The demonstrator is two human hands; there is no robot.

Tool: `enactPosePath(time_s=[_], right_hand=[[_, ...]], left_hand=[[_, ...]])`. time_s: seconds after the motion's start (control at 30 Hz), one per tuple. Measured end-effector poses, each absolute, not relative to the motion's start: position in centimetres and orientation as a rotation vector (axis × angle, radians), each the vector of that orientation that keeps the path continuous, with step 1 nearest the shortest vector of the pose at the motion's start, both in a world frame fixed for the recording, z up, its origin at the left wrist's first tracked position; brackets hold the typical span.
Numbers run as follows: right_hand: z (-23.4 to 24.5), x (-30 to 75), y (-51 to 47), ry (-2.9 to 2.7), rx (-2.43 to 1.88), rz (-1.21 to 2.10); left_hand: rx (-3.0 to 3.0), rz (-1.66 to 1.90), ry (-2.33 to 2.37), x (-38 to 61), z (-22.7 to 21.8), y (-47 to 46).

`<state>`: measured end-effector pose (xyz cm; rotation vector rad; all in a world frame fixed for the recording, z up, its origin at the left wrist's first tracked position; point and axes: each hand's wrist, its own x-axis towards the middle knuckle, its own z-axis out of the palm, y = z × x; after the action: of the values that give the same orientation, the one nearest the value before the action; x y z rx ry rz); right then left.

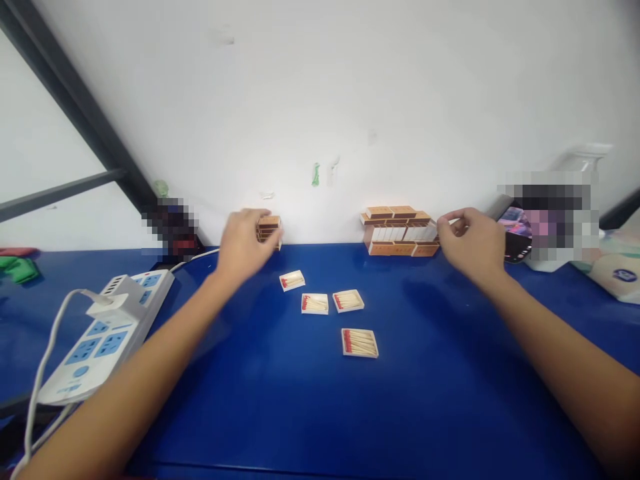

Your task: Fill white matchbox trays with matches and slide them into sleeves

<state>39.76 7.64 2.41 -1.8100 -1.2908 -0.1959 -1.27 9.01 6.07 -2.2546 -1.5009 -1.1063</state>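
My left hand (245, 243) is closed around a small stack of matchboxes (269, 229) by the wall, its thumb on the near side and its other fingers partly hidden. To the right stands a layered structure of matchboxes (400, 250), with orange boxes below and on top and white-sided pieces upright between them. At its right end, my right hand (473, 243) has thumb and forefinger bent together on a slanted white-sided matchbox (431, 231). Between the hands lie open match trays holding red-tipped matches, the nearest match tray (360, 343) lying lowest in view.
A white power strip (110, 333) with a plugged-in charger and cable lies on the left of the blue table (280, 407). The white wall (320, 100) rises behind. A phone (517, 230) leans beyond my right hand, beside a blurred-out object. Green cloth (20, 268) lies far left.
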Motion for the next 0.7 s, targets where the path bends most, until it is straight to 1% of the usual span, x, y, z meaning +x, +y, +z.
enactPosePath(time_s=[0.07,0.13,0.23,0.33,0.47,0.7], right_hand=[[2.2,39.3,7.4,-1.343,-1.798,-0.225],[2.0,39.0,7.3,-1.38,-1.808,-0.223],[1.7,39.0,7.4,-1.413,-1.829,-0.222],[1.6,39.2,7.5,-1.411,-1.844,-0.226],[1.5,39.4,7.5,-1.392,-1.855,-0.227],[1.4,39.3,7.4,-1.41,-1.848,-0.236]], left_hand=[[-2.15,-1.071,-1.644,-3.6,6.7,11.3],[-2.132,-1.064,-1.701,-5.3,6.5,12.9],[-2.167,-1.09,-1.686,-6.6,5.4,13.9],[-2.145,-1.033,-1.648,-7.3,4.8,14.1],[-2.172,-0.974,-1.618,-8.2,4.7,14.4],[-2.199,-1.015,-1.691,-8.7,4.7,14.9]])
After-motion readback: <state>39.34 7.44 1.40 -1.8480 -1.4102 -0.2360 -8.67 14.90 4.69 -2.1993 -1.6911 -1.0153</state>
